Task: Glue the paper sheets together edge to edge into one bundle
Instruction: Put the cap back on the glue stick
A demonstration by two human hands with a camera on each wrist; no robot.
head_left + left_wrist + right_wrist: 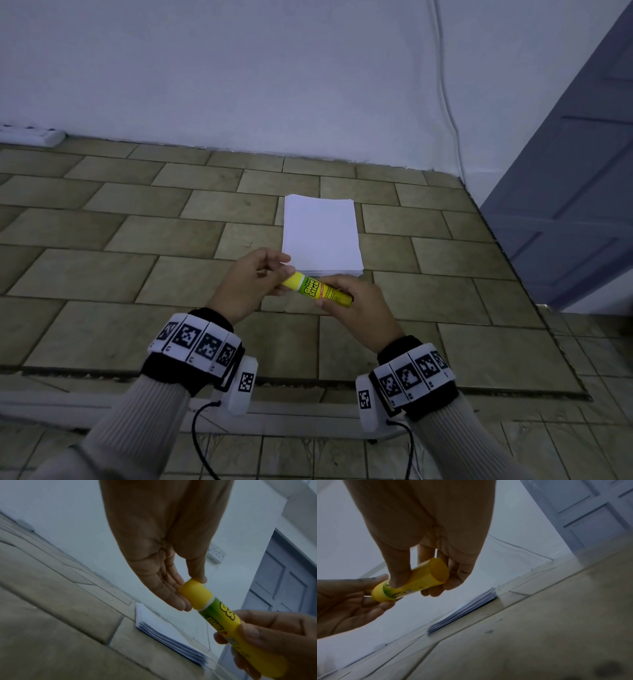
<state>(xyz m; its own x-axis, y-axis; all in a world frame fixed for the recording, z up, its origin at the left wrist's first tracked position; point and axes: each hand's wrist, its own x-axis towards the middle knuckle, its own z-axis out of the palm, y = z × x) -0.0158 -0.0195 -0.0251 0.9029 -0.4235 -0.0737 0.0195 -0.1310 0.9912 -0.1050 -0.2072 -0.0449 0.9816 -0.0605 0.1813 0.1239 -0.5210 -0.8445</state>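
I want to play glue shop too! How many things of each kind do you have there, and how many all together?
Yellow and green plastic glue stick, cap on, held by the left hand and the right hand: 1
Stack of white paper sheets on the tiled floor: 1
Hands: 2
White power strip by the wall: 1
Total: 5

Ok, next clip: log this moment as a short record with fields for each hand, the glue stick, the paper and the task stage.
left hand: thumb and fingertips pinch the cap
right hand: grip round the glue stick body
glue stick: held level above the floor, cap still on
paper stack: lies flat on the tiled floor, untouched, edges slightly uneven
task stage: cap not yet off, no glue applied
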